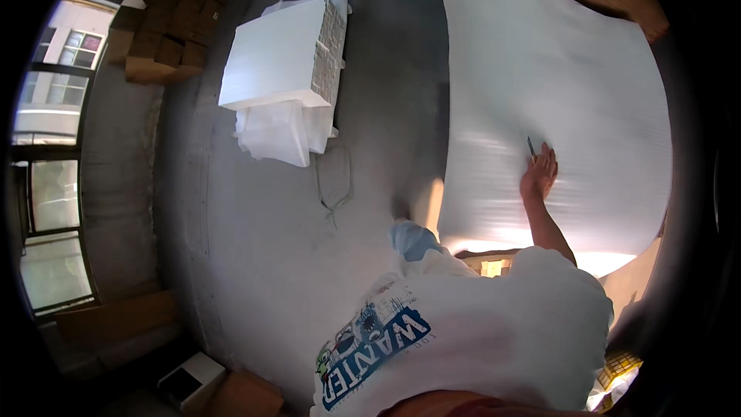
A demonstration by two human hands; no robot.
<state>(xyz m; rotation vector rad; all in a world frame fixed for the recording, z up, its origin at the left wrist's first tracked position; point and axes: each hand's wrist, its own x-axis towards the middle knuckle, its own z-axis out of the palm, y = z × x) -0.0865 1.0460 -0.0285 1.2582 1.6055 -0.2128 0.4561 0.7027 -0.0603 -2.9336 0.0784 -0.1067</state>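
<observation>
On the right, a large white sheet of smooth, foam-like packing material lies spread out, its edges slightly wavy. My right hand rests over the lower middle of this sheet, closed on a slim dark pen-like tool. The tool's pointed end sticks out past the fingers toward the far side; whether it is a pen or a small knife cannot be made out. I do not see my left hand.
To the left on the grey floor stands a white-topped stack with translucent wrapping beneath it. A loose strap loop lies nearby. Cardboard boxes are piled at the far left beside windows.
</observation>
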